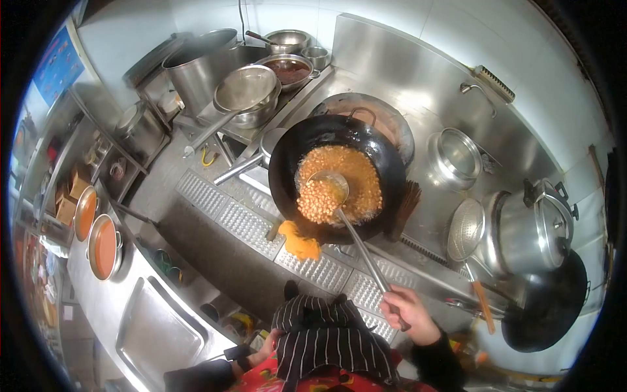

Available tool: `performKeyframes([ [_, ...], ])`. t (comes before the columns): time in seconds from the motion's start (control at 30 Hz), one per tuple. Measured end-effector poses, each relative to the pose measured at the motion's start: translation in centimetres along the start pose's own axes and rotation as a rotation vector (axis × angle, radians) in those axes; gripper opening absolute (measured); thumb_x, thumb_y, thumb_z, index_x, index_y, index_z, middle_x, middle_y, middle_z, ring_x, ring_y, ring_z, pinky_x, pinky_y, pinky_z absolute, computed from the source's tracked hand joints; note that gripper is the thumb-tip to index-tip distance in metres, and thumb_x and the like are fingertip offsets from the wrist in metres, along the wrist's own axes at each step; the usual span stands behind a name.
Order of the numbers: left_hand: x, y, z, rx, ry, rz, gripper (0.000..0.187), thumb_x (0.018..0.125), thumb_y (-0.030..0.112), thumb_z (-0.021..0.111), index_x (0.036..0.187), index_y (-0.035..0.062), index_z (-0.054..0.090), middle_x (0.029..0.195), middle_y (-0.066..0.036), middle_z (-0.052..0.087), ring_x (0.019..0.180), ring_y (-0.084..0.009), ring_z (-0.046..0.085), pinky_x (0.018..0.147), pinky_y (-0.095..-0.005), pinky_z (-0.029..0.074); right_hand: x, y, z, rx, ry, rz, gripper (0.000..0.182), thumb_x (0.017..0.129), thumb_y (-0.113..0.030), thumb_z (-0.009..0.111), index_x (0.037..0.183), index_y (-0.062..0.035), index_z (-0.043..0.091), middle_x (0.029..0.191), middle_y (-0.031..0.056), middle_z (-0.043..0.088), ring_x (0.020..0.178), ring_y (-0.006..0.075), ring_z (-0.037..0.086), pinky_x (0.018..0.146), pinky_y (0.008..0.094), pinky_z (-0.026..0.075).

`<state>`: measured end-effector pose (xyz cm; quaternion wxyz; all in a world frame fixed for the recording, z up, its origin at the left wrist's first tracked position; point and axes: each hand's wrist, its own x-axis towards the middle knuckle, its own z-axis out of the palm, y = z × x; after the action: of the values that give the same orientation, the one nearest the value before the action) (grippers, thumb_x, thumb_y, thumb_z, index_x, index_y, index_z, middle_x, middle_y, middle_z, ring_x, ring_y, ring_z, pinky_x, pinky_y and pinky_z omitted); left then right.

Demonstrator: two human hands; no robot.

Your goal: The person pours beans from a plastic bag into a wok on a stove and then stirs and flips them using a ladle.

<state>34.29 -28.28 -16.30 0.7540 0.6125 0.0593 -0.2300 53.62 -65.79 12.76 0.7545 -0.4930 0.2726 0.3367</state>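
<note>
My right hand (410,315) is closed around the handle of a long metal ladle (363,251). The ladle's bowl sits inside a black wok (287,176), among many small tan beans or nuts (320,201) in brownish bubbling liquid. A crumpled orange-yellow cloth (300,242) hangs at the wok's near rim. My left hand (264,351) is low beside the striped apron (333,343), away from the wok; its fingers are mostly hidden.
Behind the wok is a round burner (392,124). A strainer (466,228), pressure cooker (545,225) and bamboo brush (407,208) are to the right. Steel pots (196,78) and a sieve (247,88) stand back left. Pans of orange sauce (103,247) and a tray (160,326) are at left.
</note>
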Motion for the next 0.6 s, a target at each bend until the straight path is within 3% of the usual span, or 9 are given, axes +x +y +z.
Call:
performKeyframes([
  [0.2,-0.4,4.8,1.5,-0.005,-0.009,-0.033,0.077,0.072,0.036,0.084,0.129,-0.0011,0.048,0.123,-0.013,0.057,0.116,-0.0206,0.052,0.103,-0.0359,0.036,-1.2,0.9,-0.6,-0.223,0.093,-0.13,0.031,0.098,-0.009,0.056,0.128,-0.0024,0.055,0.067,0.0003,0.051,0.046,0.0059,0.044,0.039,0.0221,0.032],
  [0.27,-0.3,4.2,1.2,0.01,-0.021,-0.029,0.073,0.073,0.034,0.082,0.128,-0.0011,0.049,0.122,-0.013,0.057,0.115,-0.0209,0.052,0.103,-0.0357,0.037,-1.8,1.2,-1.8,-0.497,0.139,-0.211,0.042,0.097,-0.011,0.059,0.138,-0.0033,0.052,0.069,0.0004,0.055,0.049,0.0081,0.05,0.046,0.0231,0.041],
  [0.3,-0.2,3.5,0.7,0.115,-0.027,-0.054,0.071,0.075,0.034,0.081,0.128,-0.0012,0.049,0.122,-0.013,0.057,0.115,-0.0213,0.053,0.103,-0.0357,0.037,-2.2,1.6,-2.4,-0.493,0.144,-0.209,0.042,0.097,-0.011,0.059,0.138,-0.0033,0.052,0.069,0.0004,0.055,0.049,0.0081,0.05,0.046,0.0231,0.041],
  [0.37,-0.2,3.0,0.3,0.219,-0.039,-0.08,0.07,0.076,0.034,0.081,0.128,-0.0013,0.049,0.122,-0.013,0.057,0.115,-0.0216,0.053,0.103,-0.0356,0.037,-3.0,2.1,-3.1,-0.884,0.356,-0.542,0.047,0.094,-0.014,0.064,0.138,-0.0035,0.052,0.072,0.0035,0.063,0.057,0.0124,0.058,0.058,0.0281,0.051],
  [0.4,-0.3,2.8,0.2,0.23,-0.044,-0.065,0.072,0.076,0.035,0.081,0.129,-0.0016,0.049,0.121,-0.013,0.057,0.115,-0.0217,0.053,0.103,-0.0357,0.037,-4.3,1.4,-3.4,-1.026,0.459,-0.44,0.052,0.09,-0.015,0.068,0.138,-0.0036,0.051,0.079,0.011,0.07,0.068,0.0219,0.067,0.071,0.0337,0.054],
  [0.43,-0.3,2.8,0.1,0.241,-0.049,-0.049,0.073,0.076,0.036,0.081,0.13,-0.0018,0.049,0.121,-0.014,0.057,0.115,-0.0218,0.053,0.104,-0.0357,0.036,-5.7,0.5,-3.6,-1.025,0.461,-0.439,0.052,0.09,-0.015,0.068,0.138,-0.0036,0.051,0.079,0.011,0.07,0.068,0.0219,0.067,0.071,0.0337,0.054],
  [0.5,0.1,1.7,0.0,0.175,-0.038,-0.021,0.075,0.076,0.036,0.081,0.131,-0.0019,0.048,0.122,-0.014,0.057,0.116,-0.0219,0.053,0.104,-0.0358,0.036,-8.3,-1.3,-4.3,-1.3,0.484,-0.333,0.051,0.088,-0.015,0.068,0.135,-0.004,0.054,0.084,0.0171,0.07,0.075,0.029,0.07,0.072,0.038,0.054],
  [0.6,0.1,2.9,0.5,0.047,-0.045,0.016,0.079,0.075,0.037,0.082,0.134,-0.0017,0.046,0.126,-0.014,0.056,0.118,-0.022,0.052,0.105,-0.0362,0.035,-10.6,-3.5,-4.2,-1.453,0.384,-0.424,0.048,0.087,-0.018,0.067,0.132,-0.0046,0.056,0.093,0.0185,0.07,0.079,0.0336,0.07,0.074,0.041,0.055],
])
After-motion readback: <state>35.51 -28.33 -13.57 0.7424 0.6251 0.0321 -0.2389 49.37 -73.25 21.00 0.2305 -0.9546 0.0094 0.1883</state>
